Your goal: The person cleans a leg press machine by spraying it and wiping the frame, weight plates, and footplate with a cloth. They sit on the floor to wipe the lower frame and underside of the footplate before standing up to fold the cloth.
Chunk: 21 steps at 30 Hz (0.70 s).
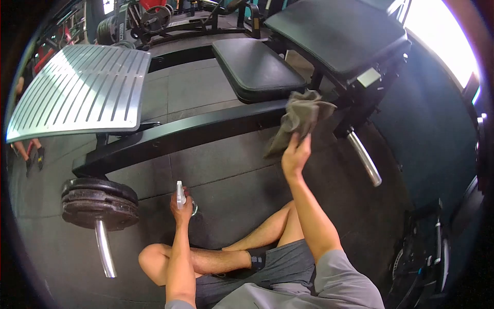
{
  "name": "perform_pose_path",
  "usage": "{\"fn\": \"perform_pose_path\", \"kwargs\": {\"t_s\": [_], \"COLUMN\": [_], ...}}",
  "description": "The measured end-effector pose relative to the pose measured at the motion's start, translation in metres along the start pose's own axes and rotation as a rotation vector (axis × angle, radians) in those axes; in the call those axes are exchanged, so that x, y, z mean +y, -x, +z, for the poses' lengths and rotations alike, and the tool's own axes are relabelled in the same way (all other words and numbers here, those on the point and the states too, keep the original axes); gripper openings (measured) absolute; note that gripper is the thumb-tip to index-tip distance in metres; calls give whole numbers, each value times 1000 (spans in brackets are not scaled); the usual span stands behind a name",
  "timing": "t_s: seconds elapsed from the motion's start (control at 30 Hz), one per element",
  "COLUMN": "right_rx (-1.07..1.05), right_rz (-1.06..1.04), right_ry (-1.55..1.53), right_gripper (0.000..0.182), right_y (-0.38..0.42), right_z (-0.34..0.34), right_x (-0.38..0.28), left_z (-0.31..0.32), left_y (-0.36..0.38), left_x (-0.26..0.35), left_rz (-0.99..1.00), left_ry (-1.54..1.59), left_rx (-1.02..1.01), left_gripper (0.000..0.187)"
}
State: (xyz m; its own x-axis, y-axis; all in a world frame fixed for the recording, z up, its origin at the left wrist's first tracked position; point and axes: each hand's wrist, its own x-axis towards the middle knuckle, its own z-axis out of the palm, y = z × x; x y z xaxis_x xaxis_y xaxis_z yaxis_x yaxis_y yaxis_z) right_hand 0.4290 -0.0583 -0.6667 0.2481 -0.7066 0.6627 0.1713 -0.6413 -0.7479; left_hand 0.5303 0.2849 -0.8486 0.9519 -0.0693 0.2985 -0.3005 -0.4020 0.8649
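Note:
My right hand (296, 157) grips a crumpled grey-brown cloth (301, 118), whose upper part lies over or against the black frame beam (206, 122) beside the padded seat (257, 67). Lower and to the left, my left hand (181, 205) is wrapped round a spray bottle with a white trigger head (180, 193). Most of the bottle's body is hidden behind that hand; a clear edge shows at its right. The bottle is held above the dark floor, apart from the beam.
A slotted metal footplate (82, 87) rises at the left. Stacked weight plates (100, 203) sit on a chrome peg (105, 250) below it; another bare peg (365, 157) juts out at the right. A large black pad (337, 31) is at the top. Someone's legs (23, 149) show far left.

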Motion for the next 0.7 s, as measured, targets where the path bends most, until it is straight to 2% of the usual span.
{"fn": "perform_pose_path", "kwargs": {"t_s": [0.03,0.13,0.2,0.27,0.4,0.43,0.5,0.53,0.57,0.6,0.63,0.67,0.7], "right_rx": [54,24,47,-176,-112,-107,-187,-190,-171,27,402,579,592], "right_rz": [70,-17,-264,-363,-397,-388,-51,300,680,1020,1223,1253,1106], "right_ry": [-129,-87,242,344,149,100,0,-59,-45,-130,-478,-509,-492], "right_gripper": [38,37,37,39,45,48,34,29,37,42,44,42,40], "right_y": [-14,-42,-50,-35,3,19,74,86,89,91,88,84,73], "right_z": [-9,-3,29,53,55,52,48,39,24,17,10,-4,-20], "right_x": [-20,-18,-13,-12,26,38,75,81,89,109,124,140,140], "left_z": [1,0,-1,-3,-4,-9,-7,-3,-5,-7,-10,-11,-8], "left_y": [0,0,3,3,2,0,0,2,0,-2,-3,-2,-1], "left_x": [-6,-6,3,11,-7,-25,-21,-13,-20,-26,-30,-33,-30], "left_rz": [15,-19,-61,-89,-5,49,58,43,36,42,46,52,32], "left_ry": [10,84,138,190,171,54,57,95,106,70,33,-3,41], "left_rx": [-13,-22,-26,-25,-50,-150,-92,-37,-68,-87,-106,-124,-83], "left_gripper": [27,28,29,31,35,52,49,45,52,54,55,56,55]}}
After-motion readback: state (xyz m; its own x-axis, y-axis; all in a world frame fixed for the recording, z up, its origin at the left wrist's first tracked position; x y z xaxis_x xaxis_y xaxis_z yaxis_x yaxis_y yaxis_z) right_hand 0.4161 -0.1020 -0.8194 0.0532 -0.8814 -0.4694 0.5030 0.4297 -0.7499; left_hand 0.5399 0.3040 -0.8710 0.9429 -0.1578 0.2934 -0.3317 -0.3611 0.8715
